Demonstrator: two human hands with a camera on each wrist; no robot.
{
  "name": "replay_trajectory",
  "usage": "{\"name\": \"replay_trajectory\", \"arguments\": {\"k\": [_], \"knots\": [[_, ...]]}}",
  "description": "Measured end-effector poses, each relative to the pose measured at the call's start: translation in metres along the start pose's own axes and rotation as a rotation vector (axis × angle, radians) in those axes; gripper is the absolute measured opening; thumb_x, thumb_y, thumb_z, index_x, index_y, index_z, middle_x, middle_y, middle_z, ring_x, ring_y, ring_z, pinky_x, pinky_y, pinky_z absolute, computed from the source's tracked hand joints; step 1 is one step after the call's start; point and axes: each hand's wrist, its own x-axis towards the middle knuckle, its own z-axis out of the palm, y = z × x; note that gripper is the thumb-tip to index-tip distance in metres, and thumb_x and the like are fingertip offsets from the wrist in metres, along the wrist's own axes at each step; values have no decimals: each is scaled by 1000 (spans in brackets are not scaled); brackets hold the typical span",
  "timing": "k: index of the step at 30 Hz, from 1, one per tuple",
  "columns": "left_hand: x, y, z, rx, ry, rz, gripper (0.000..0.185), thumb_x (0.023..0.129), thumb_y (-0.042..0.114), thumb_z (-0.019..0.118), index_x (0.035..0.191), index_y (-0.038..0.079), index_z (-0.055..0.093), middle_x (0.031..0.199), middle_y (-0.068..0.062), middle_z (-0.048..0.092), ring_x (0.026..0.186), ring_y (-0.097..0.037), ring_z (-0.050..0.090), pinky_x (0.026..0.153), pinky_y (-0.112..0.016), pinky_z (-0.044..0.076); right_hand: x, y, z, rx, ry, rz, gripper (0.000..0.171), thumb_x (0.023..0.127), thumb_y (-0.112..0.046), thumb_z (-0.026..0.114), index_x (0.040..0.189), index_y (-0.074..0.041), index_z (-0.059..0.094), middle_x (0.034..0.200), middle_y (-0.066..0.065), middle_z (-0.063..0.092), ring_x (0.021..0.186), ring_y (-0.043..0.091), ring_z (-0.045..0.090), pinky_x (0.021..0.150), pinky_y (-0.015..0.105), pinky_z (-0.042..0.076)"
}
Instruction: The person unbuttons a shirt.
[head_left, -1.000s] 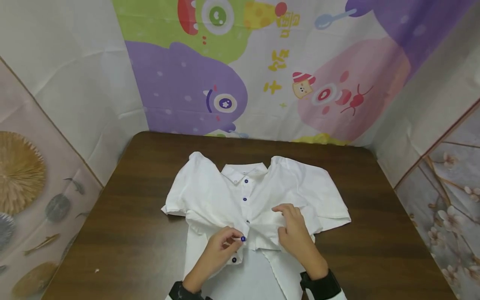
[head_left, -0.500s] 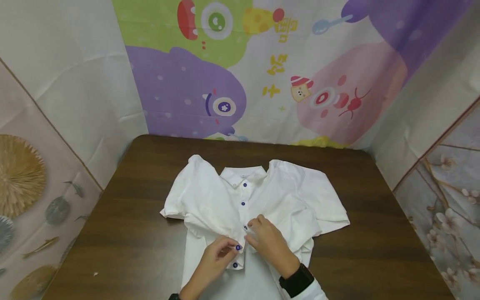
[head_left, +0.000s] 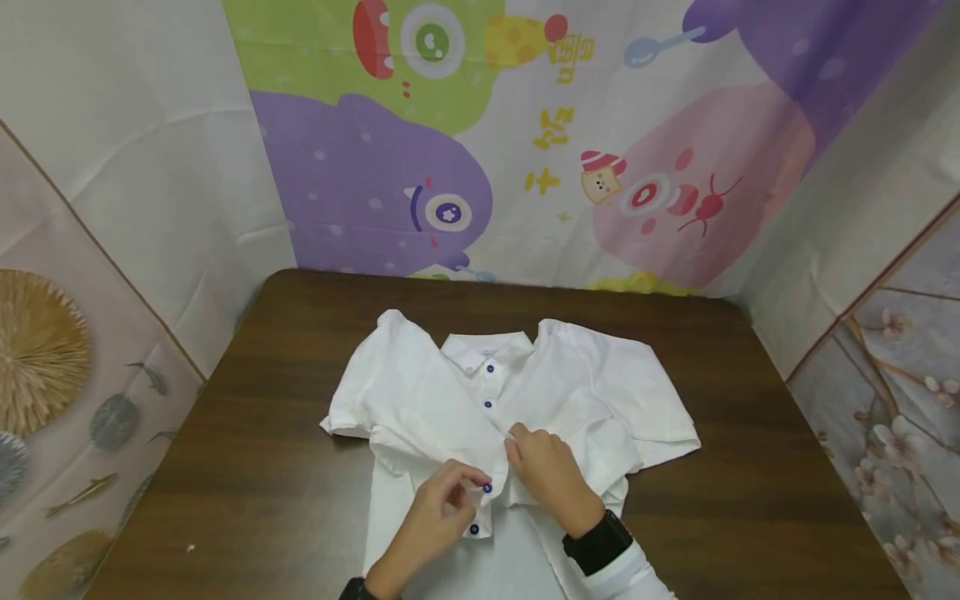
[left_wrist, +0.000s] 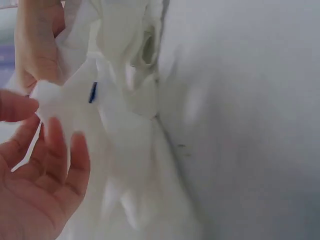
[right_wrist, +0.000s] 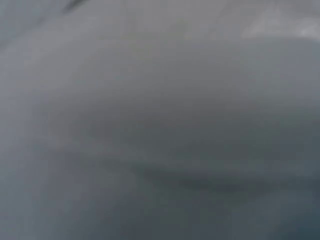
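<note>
A white short-sleeved shirt [head_left: 420, 375] with dark blue buttons lies front up, collar [head_left: 487, 346] away from me. My left hand [head_left: 435, 508] is at the lower front edge; thumb and forefinger pinch the cloth beside a blue button [head_left: 487, 488], the other fingers loosely bent. In the left wrist view the button [left_wrist: 93, 92] shows edge-on near the left hand's fingers [left_wrist: 77, 165]. Higher up the front, my right hand [head_left: 551, 475] pinches the shirt's front edge between thumb and fingers, its fingertips partly hidden. Only blurred pale and grey surfaces show in the right wrist view.
The shirt is on a dark brown wooden table [head_left: 720, 375]. A cartoon-printed cloth [head_left: 375, 167] hangs along the far edge, with pale patterned panels [head_left: 180, 175] at the sides. A tiny white scrap [head_left: 191, 547] lies at left. The right wrist wears a black watch [head_left: 597, 542].
My right hand has come down and left onto the shirt front and taken hold of it. The front edge has shifted right, covering the third button. My left hand stays near the lower button.
</note>
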Motion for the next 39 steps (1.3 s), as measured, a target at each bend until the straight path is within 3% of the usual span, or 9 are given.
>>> {"name": "replay_trajectory", "arguments": {"k": [4,6,10,16,23,31,39], "knots": [[17,17,-2,135,143,38,30,71,-3,61,91,18,66,93,6,59,83,-12,49,73,-25,43,6,2,-13,46,105,12,13,87,-13,62,77,-6,56,50,5,52,43,15,52,39,26,36],[28,25,-3,204,216,90,22,74,2,65,90,18,67,96,4,59,89,-14,47,77,-29,42,10,2,-20,66,163,3,12,86,-12,63,79,-5,57,50,6,53,43,16,53,40,26,38],[52,41,-4,300,287,201,12,81,12,67,93,14,68,107,0,60,102,-18,48,87,-35,41,15,2,-30,78,240,-16,11,84,-11,64,78,-6,56,50,6,53,44,19,55,41,28,39],[78,56,-2,345,246,258,13,84,21,67,95,13,67,101,1,64,102,-16,55,95,-35,40,20,3,-40,131,305,-33,13,84,-10,64,76,-8,53,47,2,46,43,16,48,41,26,35],[96,67,-6,363,158,220,14,87,23,65,93,11,63,91,-2,63,91,-16,60,82,-31,47,24,3,-43,189,417,-14,8,83,-9,63,79,-7,57,51,5,53,44,17,48,44,30,39],[101,75,-13,437,123,229,18,87,24,64,100,11,66,92,-2,67,92,-20,62,84,-43,44,25,-1,-47,348,428,69,7,86,-11,62,85,-4,62,66,8,65,54,16,57,49,28,44],[98,77,-9,529,192,260,8,85,12,65,93,10,66,84,-2,63,82,-18,60,75,-38,44,23,1,-49,460,365,106,9,88,-14,62,86,-5,63,75,9,69,66,19,63,57,31,48]]}}
